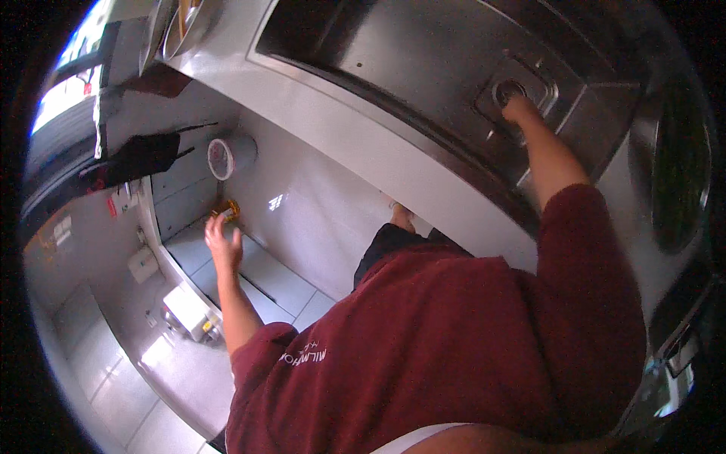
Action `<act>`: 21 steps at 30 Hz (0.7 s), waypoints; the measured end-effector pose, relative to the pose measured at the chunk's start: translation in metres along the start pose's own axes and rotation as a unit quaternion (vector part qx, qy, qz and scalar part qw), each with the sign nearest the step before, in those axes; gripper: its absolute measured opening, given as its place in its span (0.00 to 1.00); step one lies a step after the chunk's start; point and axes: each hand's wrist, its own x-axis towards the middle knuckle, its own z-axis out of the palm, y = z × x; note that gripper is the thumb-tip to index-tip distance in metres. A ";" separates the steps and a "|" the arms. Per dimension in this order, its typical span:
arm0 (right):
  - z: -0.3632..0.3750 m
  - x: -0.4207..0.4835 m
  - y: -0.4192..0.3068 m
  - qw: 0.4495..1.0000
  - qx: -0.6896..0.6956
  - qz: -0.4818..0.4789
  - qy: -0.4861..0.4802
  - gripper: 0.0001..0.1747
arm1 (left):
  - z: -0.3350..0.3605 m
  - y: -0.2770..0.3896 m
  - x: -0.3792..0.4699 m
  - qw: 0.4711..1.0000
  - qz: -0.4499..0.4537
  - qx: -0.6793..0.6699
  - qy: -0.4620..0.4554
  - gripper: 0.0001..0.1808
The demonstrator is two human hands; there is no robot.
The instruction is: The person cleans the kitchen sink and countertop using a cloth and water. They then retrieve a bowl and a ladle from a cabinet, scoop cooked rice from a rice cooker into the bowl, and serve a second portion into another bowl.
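My right hand (517,108) reaches down into the round drain (509,92) in the floor of a stainless steel sink (408,62). Its fingertips are hidden in the drain opening, so what they grip cannot be seen. A raised, square-cornered metal surround (553,93) frames the drain. Out to the side, my left hand (225,244) hangs in the air over the tiled floor, its fingers apart and nothing in them. Beyond it in the picture, a small yellow object (231,210) sits in the floor corner.
A pale counter edge (363,147) runs along the sink's front. Metal bowls (184,34) stand at the counter's far left end. A light bucket (232,158) is below. A large round dark vessel (680,164) sits right of the sink. A white box-like appliance (190,312) is at lower left.
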 end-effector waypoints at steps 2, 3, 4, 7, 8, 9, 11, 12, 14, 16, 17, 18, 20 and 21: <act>-0.004 -0.003 -0.001 1.000 -0.013 0.015 0.015 0.27 | 0.031 -0.029 -0.051 0.990 -0.104 -0.001 -0.098 0.31; -0.002 -0.007 0.000 0.999 -0.033 0.019 0.030 0.32 | 0.041 -0.042 -0.072 0.978 -0.147 -0.014 -0.148 0.33; -0.001 -0.008 0.003 0.997 -0.048 0.012 0.055 0.36 | 0.049 -0.051 -0.093 0.962 -0.194 -0.023 -0.191 0.34; 0.006 -0.016 0.013 0.980 -0.070 -0.073 0.171 0.42 | 0.069 -0.075 -0.135 0.903 -0.300 -0.140 -0.273 0.36; 0.006 -0.019 0.016 0.972 -0.036 -0.091 0.214 0.39 | 0.073 -0.082 -0.148 0.885 -0.332 -0.175 -0.276 0.36; 0.005 -0.021 0.018 0.952 -0.029 -0.129 0.278 0.38 | 0.078 -0.087 -0.158 0.856 -0.381 -0.214 -0.276 0.36; -0.004 -0.025 0.018 0.921 0.009 -0.174 0.348 0.34 | 0.086 -0.098 -0.180 0.818 -0.428 -0.275 -0.269 0.32; -0.009 -0.028 0.014 0.915 0.046 -0.193 0.352 0.31 | 0.090 -0.104 -0.191 0.792 -0.456 -0.300 -0.273 0.31; -0.027 -0.035 0.001 0.911 0.136 -0.179 0.345 0.26 | 0.100 -0.119 -0.213 0.725 -0.528 -0.346 -0.276 0.28; -0.046 -0.043 -0.029 0.806 0.153 -0.286 0.495 0.25 | 0.114 -0.135 -0.233 0.694 -0.552 -0.355 -0.295 0.27; -0.057 -0.054 -0.047 0.794 0.176 -0.284 0.507 0.25 | 0.123 -0.148 -0.244 0.676 -0.563 -0.366 -0.303 0.26; -0.067 -0.065 -0.066 0.782 0.189 -0.287 0.521 0.26 | 0.138 -0.159 -0.257 0.654 -0.582 -0.362 -0.320 0.26; -0.085 -0.092 -0.120 0.765 0.209 -0.284 0.538 0.26 | 0.169 -0.180 -0.282 0.629 -0.589 -0.376 -0.340 0.26; -0.095 -0.111 -0.150 0.762 0.216 -0.279 0.543 0.26 | 0.187 -0.193 -0.293 0.618 -0.589 -0.384 -0.352 0.26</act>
